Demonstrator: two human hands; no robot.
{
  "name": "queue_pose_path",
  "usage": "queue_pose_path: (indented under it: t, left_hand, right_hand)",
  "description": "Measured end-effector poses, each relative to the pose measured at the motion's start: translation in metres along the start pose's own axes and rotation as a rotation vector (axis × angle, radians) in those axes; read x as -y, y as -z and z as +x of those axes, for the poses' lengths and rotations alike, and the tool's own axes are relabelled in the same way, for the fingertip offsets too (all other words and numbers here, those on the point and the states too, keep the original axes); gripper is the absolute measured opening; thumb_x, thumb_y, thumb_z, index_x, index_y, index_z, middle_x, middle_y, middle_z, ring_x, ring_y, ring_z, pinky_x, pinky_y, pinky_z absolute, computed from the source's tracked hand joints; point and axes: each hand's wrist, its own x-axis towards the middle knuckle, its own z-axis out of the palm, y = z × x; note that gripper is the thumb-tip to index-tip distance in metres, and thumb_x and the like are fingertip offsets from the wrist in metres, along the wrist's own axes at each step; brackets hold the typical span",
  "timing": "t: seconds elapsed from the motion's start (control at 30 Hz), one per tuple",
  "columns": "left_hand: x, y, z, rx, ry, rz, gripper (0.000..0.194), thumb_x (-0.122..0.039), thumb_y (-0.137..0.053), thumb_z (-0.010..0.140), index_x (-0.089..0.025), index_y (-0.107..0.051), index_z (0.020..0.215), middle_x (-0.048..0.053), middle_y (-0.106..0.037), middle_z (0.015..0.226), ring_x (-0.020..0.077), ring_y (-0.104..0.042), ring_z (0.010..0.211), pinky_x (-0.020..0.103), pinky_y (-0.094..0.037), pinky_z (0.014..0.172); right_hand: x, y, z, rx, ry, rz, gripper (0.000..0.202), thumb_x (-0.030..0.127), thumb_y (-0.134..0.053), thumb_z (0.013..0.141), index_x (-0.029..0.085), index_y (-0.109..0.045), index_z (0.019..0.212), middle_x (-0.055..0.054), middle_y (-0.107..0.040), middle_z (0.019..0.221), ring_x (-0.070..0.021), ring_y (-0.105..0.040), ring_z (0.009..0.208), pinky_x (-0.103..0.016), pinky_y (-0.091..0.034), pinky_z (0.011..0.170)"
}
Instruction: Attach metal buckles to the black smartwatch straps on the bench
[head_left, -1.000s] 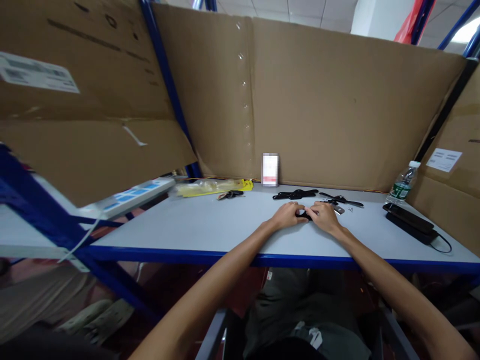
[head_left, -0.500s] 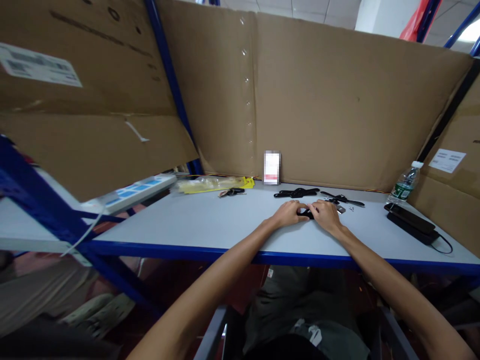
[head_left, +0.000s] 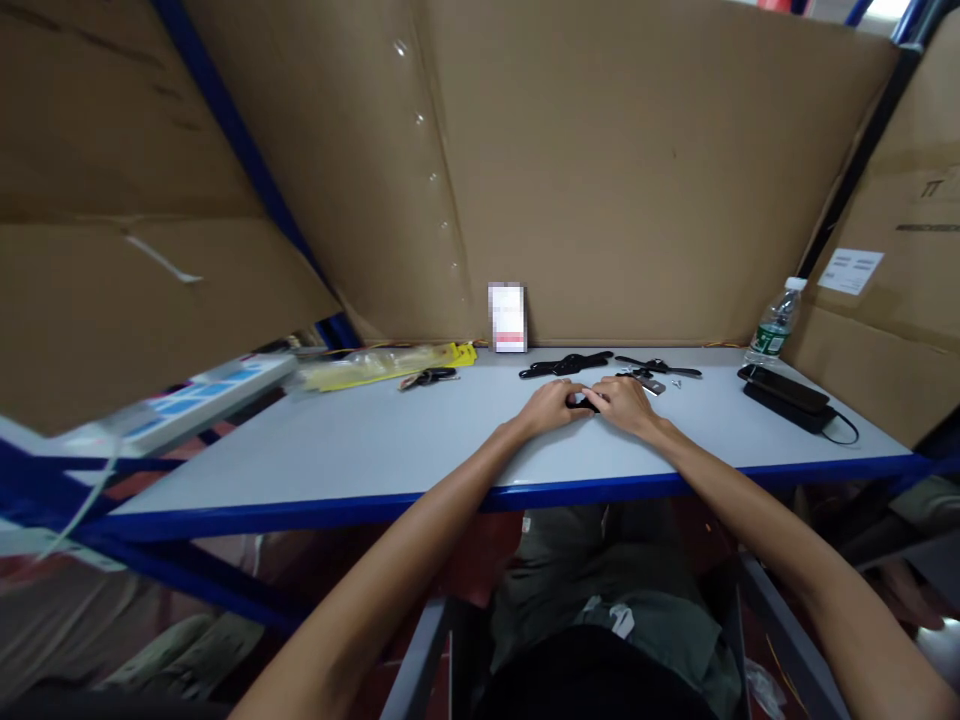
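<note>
Near the middle of the grey table, my left hand (head_left: 555,407) and my right hand (head_left: 622,403) meet over a small black strap-like piece (head_left: 582,403). Fingers of both hands are curled around it, and much of it is hidden beneath them. Just beyond the hands lies a black watch-like band (head_left: 566,365). Farther right is a second thin black band (head_left: 660,367), with a small metal plate (head_left: 654,386) in front of it, close to my right fingers. Tiny shiny bits (head_left: 676,384) lie beside that plate.
A lit phone (head_left: 508,318) leans on the cardboard wall (head_left: 600,180). Yellow-edged plastic bags (head_left: 382,366) and a small dark bundle (head_left: 427,377) lie left, past them a power strip (head_left: 202,400). At right stand a water bottle (head_left: 771,328) and a black case (head_left: 787,400) with a cord.
The camera view has shifted, so the table and its items appear farther left and a little higher. Both hands stay together on the black piece, with only slight finger movement.
</note>
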Motion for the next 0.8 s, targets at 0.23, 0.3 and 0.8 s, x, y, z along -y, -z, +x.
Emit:
queue_pose_path:
  t: [0.23,0.3,0.8]
  left_hand:
    - [-0.001,0.001,-0.001,0.008,0.009,-0.010,0.035,-0.045,-0.072,0.084,-0.021,-0.077,0.109,0.002,-0.068,0.087,0.0184,-0.059,0.078,0.028,-0.042,0.069]
    - [-0.002,0.002,-0.002,0.009,0.006,-0.012,0.034,-0.045,-0.072,0.084,-0.021,-0.078,0.107,0.002,-0.068,0.087,0.0185,-0.060,0.078,0.028,-0.042,0.069]
    - [-0.008,0.002,-0.002,-0.020,0.062,-0.002,0.025,-0.042,-0.075,0.085,-0.019,-0.068,0.092,0.003,-0.069,0.087,0.0205,-0.061,0.082,0.029,-0.041,0.069]
  right_hand:
    - [-0.003,-0.003,0.001,-0.032,-0.089,-0.059,0.036,0.031,-0.051,0.105,0.018,-0.082,0.092,-0.010,-0.079,0.094,-0.0196,-0.067,0.080,-0.030,-0.035,0.071]
    - [-0.006,-0.004,0.002,-0.021,-0.051,-0.034,0.036,0.030,-0.052,0.104,0.019,-0.082,0.088,-0.009,-0.079,0.093,-0.0190,-0.067,0.080,-0.029,-0.035,0.072]
    - [-0.009,0.001,0.005,-0.053,-0.249,-0.123,0.043,0.036,-0.049,0.106,0.018,-0.084,0.090,-0.013,-0.079,0.100,-0.0210,-0.069,0.081,-0.031,-0.034,0.067]
